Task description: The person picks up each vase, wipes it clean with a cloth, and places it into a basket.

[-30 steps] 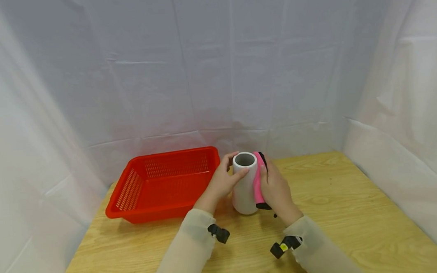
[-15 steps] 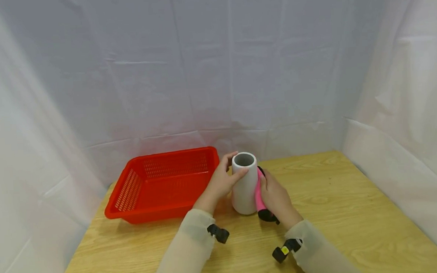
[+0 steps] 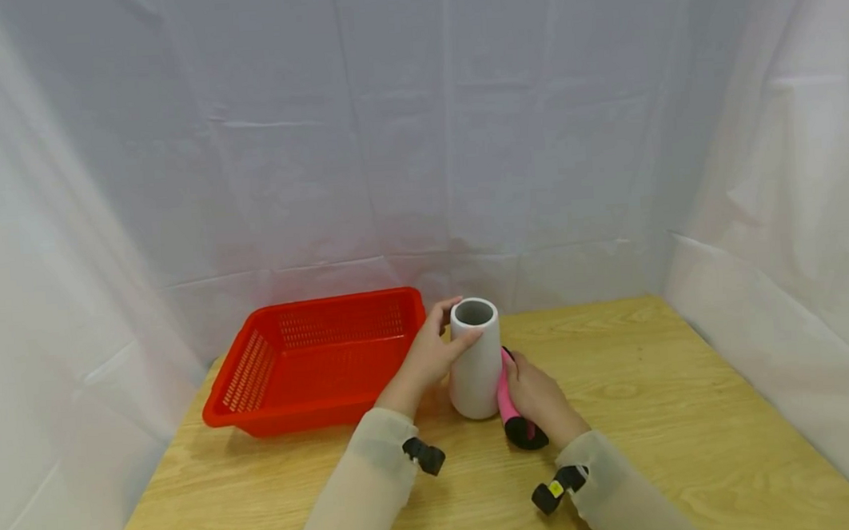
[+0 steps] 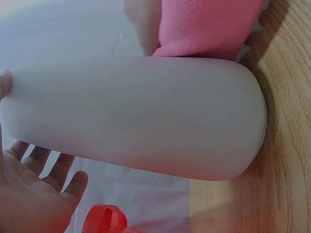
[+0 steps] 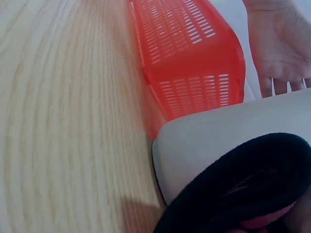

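Fingers of the left hand (image 3: 429,359): curled round the upper part of a tall white matte cylindrical vase (image 3: 475,358), thumb near the rim, steadying it upright on the pale wooden table (image 3: 654,389), it seems, against the push from the other side.

Fingers of the right hand (image 3: 535,387): closed over a pink cloth with a black edge (image 3: 511,408), pressing it flat against the vase's lower right wall; the cloth's black end touches the table just below these fingers.

Vase: between the two hands, open mouth up, base on the table.

Red perforated plastic basket (image 3: 314,359): just beyond the left fingers, close to the vase, touched by neither hand.

White draped backdrop (image 3: 418,137): behind everything.
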